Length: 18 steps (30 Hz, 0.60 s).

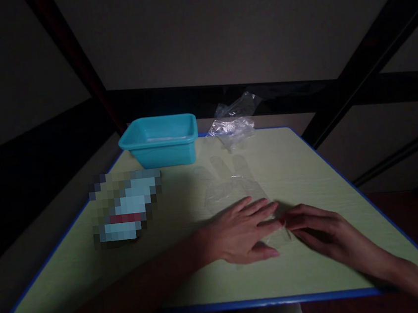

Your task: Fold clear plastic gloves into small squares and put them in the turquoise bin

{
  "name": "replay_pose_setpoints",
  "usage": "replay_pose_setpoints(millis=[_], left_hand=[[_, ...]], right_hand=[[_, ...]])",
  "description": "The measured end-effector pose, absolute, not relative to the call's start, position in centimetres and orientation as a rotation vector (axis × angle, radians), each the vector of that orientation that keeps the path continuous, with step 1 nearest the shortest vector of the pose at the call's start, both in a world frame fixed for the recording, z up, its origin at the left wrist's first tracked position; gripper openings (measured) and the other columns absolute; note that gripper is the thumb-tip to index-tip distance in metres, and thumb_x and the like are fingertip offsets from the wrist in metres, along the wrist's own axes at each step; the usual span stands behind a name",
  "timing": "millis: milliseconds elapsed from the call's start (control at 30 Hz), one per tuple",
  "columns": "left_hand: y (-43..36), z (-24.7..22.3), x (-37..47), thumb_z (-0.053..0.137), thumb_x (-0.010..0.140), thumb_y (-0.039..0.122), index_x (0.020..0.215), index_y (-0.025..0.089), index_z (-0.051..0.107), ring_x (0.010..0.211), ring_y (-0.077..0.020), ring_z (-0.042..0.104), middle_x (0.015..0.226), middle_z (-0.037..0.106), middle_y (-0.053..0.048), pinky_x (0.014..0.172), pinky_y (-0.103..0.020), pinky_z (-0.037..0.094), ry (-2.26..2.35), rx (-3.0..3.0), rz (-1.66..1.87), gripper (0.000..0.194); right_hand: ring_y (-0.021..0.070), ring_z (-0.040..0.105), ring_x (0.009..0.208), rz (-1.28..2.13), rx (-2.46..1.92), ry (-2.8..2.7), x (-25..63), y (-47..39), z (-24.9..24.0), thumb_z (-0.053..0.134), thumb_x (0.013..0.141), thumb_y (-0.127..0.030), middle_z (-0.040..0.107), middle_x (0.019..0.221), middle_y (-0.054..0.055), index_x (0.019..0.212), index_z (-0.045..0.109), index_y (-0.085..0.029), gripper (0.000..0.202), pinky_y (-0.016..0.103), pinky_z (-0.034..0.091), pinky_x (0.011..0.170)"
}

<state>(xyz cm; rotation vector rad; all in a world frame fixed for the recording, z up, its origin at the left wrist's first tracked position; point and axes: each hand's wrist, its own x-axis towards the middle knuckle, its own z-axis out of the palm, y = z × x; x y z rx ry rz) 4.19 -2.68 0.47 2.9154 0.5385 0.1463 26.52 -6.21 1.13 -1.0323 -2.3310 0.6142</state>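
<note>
A clear plastic glove (231,191) lies flat on the table, its fingers pointing toward the far side. My left hand (244,230) rests palm down on the glove's near part, fingers spread and pointing right. Just to its right is my right hand (319,229), with its thumb and fingers brought together at the glove's right edge. The fingertips of the two hands nearly meet there. What the right fingertips pinch, beyond the thin film beside them, is too small to make out.
A turquoise plastic basin (166,153) stands at the table's far left. Crumpled clear plastic (233,124) lies at the far edge. A blurred-out flat object (130,209) is at the left. The pale table (300,281) has a blue rim; a wall stands behind.
</note>
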Motion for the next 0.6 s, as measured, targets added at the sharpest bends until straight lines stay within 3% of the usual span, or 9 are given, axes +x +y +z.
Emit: replay_pose_setpoints(millis=[167, 400, 600], left_hand=[[-2.7, 0.3, 4.2, 0.038, 0.089, 0.048, 0.134, 0.016, 0.034, 0.136, -0.0255, 0.022, 0.146, 0.029, -0.012, 0.11, -0.042, 0.018, 0.542, 2.938, 0.187, 0.055], [-2.4, 0.2, 4.2, 0.04, 0.087, 0.052, 0.131, 0.013, 0.039, 0.138, -0.0271, 0.017, 0.148, 0.025, -0.014, 0.111, -0.045, 0.013, 0.555, 2.906, 0.265, 0.059], [-2.1, 2.5, 0.8, 0.049, 0.08, 0.059, 0.139, 0.015, 0.029, 0.137, -0.0256, 0.021, 0.148, 0.023, -0.013, 0.113, -0.044, 0.011, 0.528, 2.755, 0.345, 0.077]], right_hand=[[0.0178, 0.066, 0.088, 0.343, -0.89, -2.46, 26.9, -6.4, 1.0, 0.05, 0.086, -0.017, 0.068, 0.095, 0.007, 0.104, 0.065, -0.023, 0.024, 0.029, 0.057, 0.073], [0.017, 0.065, 0.072, 0.1, -0.822, -2.468, 26.4, -6.5, 0.7, 0.051, 0.085, -0.015, 0.069, 0.084, 0.006, 0.095, 0.067, -0.021, 0.02, 0.029, 0.056, 0.061], [0.0162, 0.064, 0.075, 0.301, -1.02, -2.222, 25.7, -7.1, 0.8, 0.054, 0.082, -0.016, 0.064, 0.085, 0.006, 0.083, 0.065, -0.022, 0.013, 0.026, 0.055, 0.06]])
